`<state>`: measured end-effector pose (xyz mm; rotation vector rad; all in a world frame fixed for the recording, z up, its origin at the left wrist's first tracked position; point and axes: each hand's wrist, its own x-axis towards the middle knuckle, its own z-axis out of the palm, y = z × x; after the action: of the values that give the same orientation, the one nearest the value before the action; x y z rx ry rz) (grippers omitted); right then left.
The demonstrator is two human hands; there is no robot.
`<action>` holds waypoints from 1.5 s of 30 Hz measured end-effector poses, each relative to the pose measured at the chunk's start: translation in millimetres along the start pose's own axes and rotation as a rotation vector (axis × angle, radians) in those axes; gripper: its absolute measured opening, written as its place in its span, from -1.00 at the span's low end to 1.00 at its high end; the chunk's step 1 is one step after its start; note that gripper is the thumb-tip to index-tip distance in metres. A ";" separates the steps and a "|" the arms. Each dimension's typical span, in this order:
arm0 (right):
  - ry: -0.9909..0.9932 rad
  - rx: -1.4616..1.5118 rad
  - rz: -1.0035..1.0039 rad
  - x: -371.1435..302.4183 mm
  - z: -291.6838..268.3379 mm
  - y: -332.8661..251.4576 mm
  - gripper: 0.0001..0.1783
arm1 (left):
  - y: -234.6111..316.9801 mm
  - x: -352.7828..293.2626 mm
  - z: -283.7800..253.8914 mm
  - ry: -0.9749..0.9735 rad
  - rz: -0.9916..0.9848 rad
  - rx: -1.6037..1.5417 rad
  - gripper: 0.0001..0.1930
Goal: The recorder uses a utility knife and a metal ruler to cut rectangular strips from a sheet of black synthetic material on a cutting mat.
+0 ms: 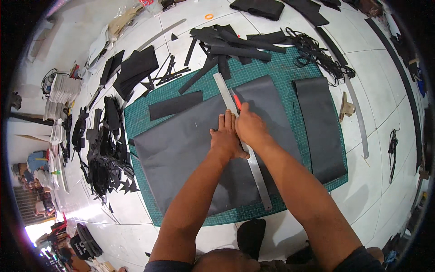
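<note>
The left hand [225, 139] lies spread on a steel ruler [258, 177]; the right hand [251, 128] grips a red utility knife [237, 101] alongside.

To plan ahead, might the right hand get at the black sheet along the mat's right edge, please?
Yes, probably: nothing blocks the black sheet, though the right hand holds a red cutter.

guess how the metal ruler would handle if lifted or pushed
The metal ruler looks long and thin, so it may flex slightly. Its smooth sheen suggests it could slide on the dark sheet without the left hand resting on it. Lying flat, it seems unlikely to roll or tip.
</note>
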<state>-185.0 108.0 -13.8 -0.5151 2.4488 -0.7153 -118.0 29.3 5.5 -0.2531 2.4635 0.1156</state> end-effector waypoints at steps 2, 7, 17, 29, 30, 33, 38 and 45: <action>0.018 0.008 0.011 10.0 1.5 -3.7 -0.65 | 1.0 2.4 0.4 -0.009 0.006 0.008 0.47; -0.066 -0.046 0.044 15.4 1.8 -14.7 -0.62 | -4.5 -1.7 -0.2 0.000 0.005 0.023 0.44; -0.126 -0.043 0.070 0.6 -13.0 -14.0 -0.65 | -1.2 1.7 0.0 -0.002 -0.002 0.082 0.45; -0.315 -0.079 0.155 -194.5 3.4 66.4 -0.66 | -4.7 0.9 14.3 0.114 -0.019 0.001 0.50; -0.350 -0.084 0.182 -212.2 3.7 71.6 -0.66 | -6.2 -0.1 15.8 0.163 -0.008 -0.017 0.51; -0.480 -0.100 0.277 -263.9 4.0 91.4 -0.67 | -7.7 -1.6 12.2 0.184 -0.001 -0.034 0.50; -0.478 -0.186 0.259 -309.8 1.9 114.8 -0.67 | -0.5 1.3 9.1 0.160 0.002 -0.037 0.49; -0.365 -0.068 0.130 -268.1 -57.5 59.3 -0.66 | -7.6 -4.5 11.5 0.104 -0.035 0.010 0.48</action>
<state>-20.1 307.0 95.3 -0.4622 2.1454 -0.4415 -106.1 24.3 -0.9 -0.3042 2.5607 0.0765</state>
